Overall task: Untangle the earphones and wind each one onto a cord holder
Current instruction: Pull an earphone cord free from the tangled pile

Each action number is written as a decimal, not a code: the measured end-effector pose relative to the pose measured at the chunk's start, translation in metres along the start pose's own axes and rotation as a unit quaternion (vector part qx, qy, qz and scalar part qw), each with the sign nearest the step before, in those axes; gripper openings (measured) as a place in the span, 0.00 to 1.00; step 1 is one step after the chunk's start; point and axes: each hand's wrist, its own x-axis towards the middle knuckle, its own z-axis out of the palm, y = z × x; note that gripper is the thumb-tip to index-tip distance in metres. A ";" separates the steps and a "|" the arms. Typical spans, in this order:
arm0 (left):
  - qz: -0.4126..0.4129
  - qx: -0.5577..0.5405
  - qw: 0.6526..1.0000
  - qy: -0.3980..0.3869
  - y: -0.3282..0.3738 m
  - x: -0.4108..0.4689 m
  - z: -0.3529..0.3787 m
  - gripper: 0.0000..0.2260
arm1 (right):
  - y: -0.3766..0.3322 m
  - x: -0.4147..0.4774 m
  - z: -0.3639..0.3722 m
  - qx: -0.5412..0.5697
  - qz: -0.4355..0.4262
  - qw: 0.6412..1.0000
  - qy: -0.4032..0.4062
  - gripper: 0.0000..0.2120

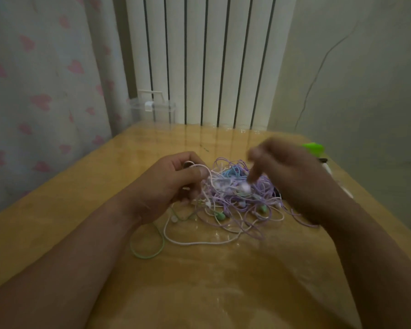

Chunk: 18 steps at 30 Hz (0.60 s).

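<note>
A tangle of earphone cords (237,198) in purple, white, pale blue and green lies in the middle of the wooden table (199,281). My left hand (169,186) is at the tangle's left edge and pinches a white cord (203,166) between thumb and fingers. A green cord loop (147,250) trails out toward me. My right hand (292,176) hovers blurred over the tangle's right side with its fingers pointing down at the cords; whether it holds one is not visible. No cord holder can be made out.
A clear plastic box (152,110) with a handle stands at the table's far edge by the radiator. A bright green object (313,148) and a dark item (323,160) lie at the right edge, behind my right hand. A heart-patterned curtain hangs on the left.
</note>
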 end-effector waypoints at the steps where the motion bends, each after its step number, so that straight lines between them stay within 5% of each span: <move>1: 0.003 -0.002 1.000 0.012 0.000 0.001 -0.001 0.07 | 0.000 -0.003 0.004 -0.049 0.005 0.995 -0.083 0.14; 3: -0.009 -0.036 0.999 0.026 0.001 0.002 0.001 0.08 | -0.002 -0.007 0.010 -0.044 0.008 0.984 -0.175 0.16; 9: -0.038 -0.305 0.951 0.007 0.000 0.004 0.011 0.08 | -0.006 -0.006 0.017 0.104 0.002 0.989 -0.109 0.17; 12: -0.048 -0.293 0.954 0.025 0.000 0.004 0.016 0.03 | -0.002 -0.004 0.025 0.107 -0.010 0.992 -0.069 0.13; 18: -0.062 -0.145 0.987 -0.040 0.000 -0.002 0.020 0.13 | 0.000 -0.006 0.032 0.114 -0.037 0.993 -0.018 0.07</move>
